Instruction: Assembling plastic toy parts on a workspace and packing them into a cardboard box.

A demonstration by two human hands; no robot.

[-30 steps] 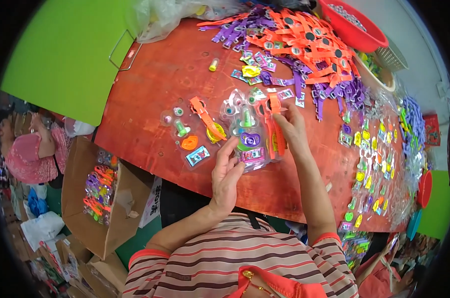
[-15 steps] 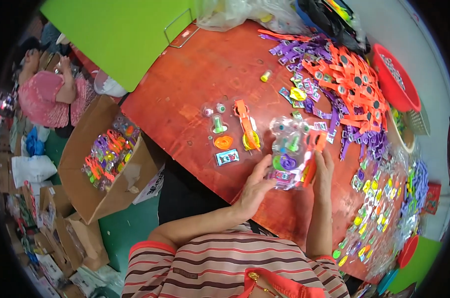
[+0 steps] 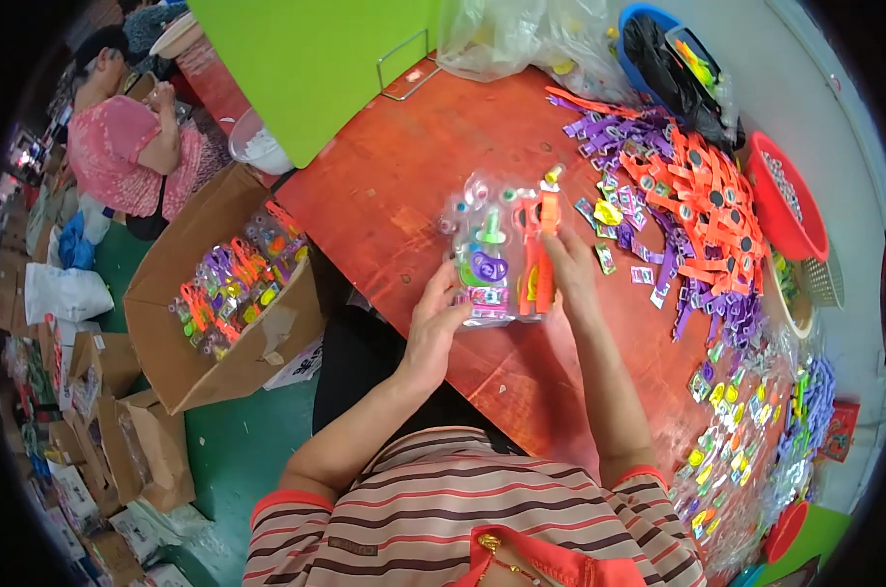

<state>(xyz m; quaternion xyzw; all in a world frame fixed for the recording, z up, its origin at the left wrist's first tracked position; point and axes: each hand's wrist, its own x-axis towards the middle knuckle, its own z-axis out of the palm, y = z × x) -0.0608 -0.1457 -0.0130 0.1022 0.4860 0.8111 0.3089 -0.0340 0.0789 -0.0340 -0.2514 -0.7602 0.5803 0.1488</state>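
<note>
Over the middle of the red table I hold a clear plastic blister tray (image 3: 502, 240) of small toys between both hands. Inside it are a green piece (image 3: 490, 228), a purple pacifier-shaped piece (image 3: 484, 267), a pink packet (image 3: 487, 301) and orange strap-like pieces (image 3: 548, 256). My left hand (image 3: 437, 328) grips the tray's near left edge. My right hand (image 3: 570, 269) is closed along its right side, by the orange strap. A second tray seems to lie beneath, mostly hidden; I cannot tell whether the two touch. A small yellow-capped tube (image 3: 554, 174) is just beyond the tray.
Orange toy watches (image 3: 702, 201) and purple straps (image 3: 673, 264) heap at the right, with small packets (image 3: 604, 258) beside them. A red basin (image 3: 785, 201) stands behind. Filled trays (image 3: 233, 284) sit in a cardboard box (image 3: 169, 362) at left. Another person (image 3: 120, 147) sits beyond.
Both hands have carried the tray left and away from me, over where the other tray lay in plain sight. That lower tray is now mostly covered. The whole view has shifted a little.
</note>
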